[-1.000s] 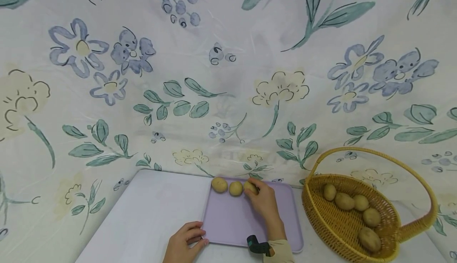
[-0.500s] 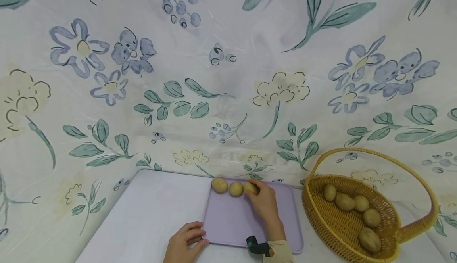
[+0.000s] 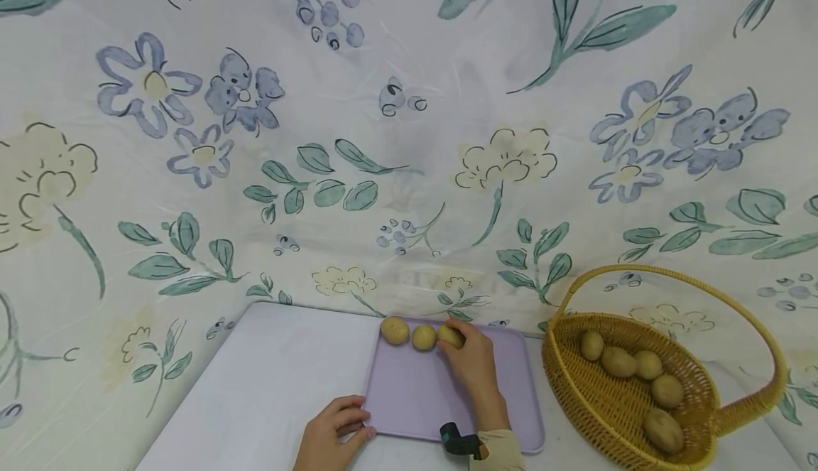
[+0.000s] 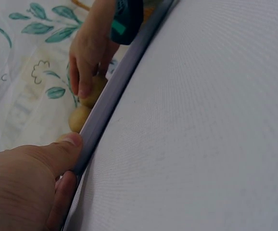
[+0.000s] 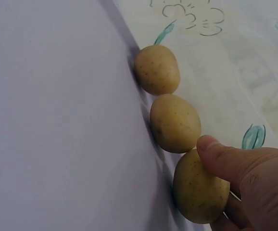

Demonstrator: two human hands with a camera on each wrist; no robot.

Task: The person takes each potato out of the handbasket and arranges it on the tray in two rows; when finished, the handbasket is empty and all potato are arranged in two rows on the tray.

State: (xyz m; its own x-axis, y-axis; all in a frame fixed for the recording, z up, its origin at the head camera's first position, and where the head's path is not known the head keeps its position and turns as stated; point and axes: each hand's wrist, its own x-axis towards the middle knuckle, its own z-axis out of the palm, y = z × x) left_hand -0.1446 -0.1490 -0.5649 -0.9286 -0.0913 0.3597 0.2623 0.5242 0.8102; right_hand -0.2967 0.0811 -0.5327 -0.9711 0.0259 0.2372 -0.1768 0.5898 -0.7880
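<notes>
A lilac tray lies on the white table, with three potatoes in a row along its far edge. My right hand holds the rightmost potato between thumb and fingers. Beside that one sits the middle potato, close against it, and then the leftmost potato by the tray's far left corner. At the tray's near left corner, my left hand grips the rim; in the left wrist view its thumb lies over the edge and a finger sits below.
Right of the tray stands a wicker basket with a tall arched handle; several potatoes lie in it. A black device is strapped at my right wrist. Floral cloth hangs behind the white table.
The head view has shifted very slightly. Both hands, the potatoes and the tray otherwise look the same.
</notes>
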